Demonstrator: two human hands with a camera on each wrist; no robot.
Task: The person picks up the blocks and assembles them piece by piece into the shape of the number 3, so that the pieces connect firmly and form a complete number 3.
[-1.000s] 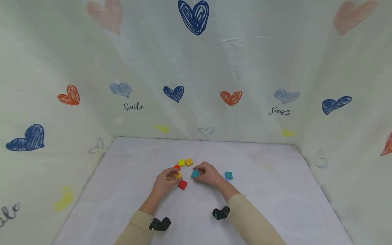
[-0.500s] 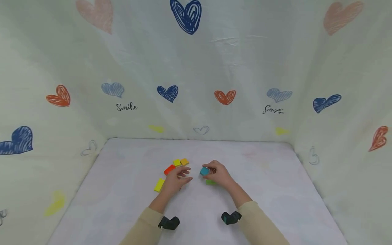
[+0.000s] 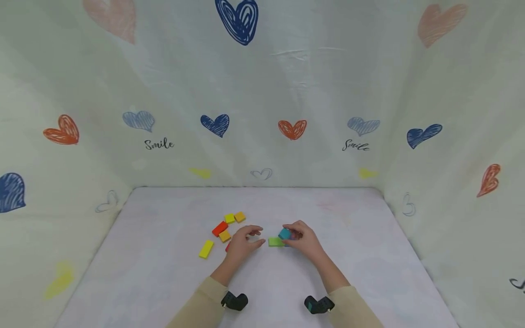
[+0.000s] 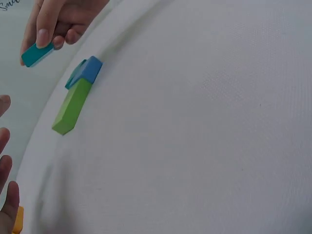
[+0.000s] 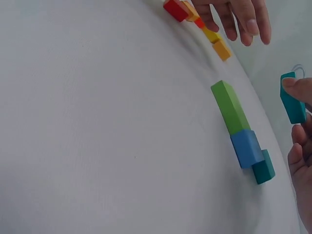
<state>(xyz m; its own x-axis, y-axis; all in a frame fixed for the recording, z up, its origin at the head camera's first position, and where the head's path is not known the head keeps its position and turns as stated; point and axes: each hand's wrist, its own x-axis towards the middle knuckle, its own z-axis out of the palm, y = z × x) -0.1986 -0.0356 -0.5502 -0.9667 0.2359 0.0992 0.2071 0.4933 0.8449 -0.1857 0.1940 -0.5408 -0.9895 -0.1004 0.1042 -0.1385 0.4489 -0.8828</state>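
In the head view the right hand [image 3: 305, 239] pinches a teal block [image 3: 285, 234] between thumb and fingers, held above the table. Below it lies a long green block [image 3: 276, 242], whose end meets a blue block [image 5: 247, 148] in the right wrist view. A second teal block [image 5: 263, 167] touches the blue one there. To the left of the green block, the left hand [image 3: 242, 246] has its fingers apart and relaxed, with nothing between them. The left wrist view shows the held teal block [image 4: 37, 55] clear of the green block [image 4: 72, 106].
Left of the left hand lie a long yellow block [image 3: 206, 249], an orange-red block [image 3: 219, 228], an orange block [image 3: 224, 236] and a partly hidden red block [image 3: 227, 247]. Farther back are small yellow [image 3: 229, 218] and orange [image 3: 239, 217] blocks. A heart-printed curtain [image 3: 254, 150] borders the white table [image 3: 348, 264].
The left hand has moved right, away from the orange and red blocks, uncovering them. The right hand has carried the teal block rightward to above the green and blue blocks. The head view has shifted.
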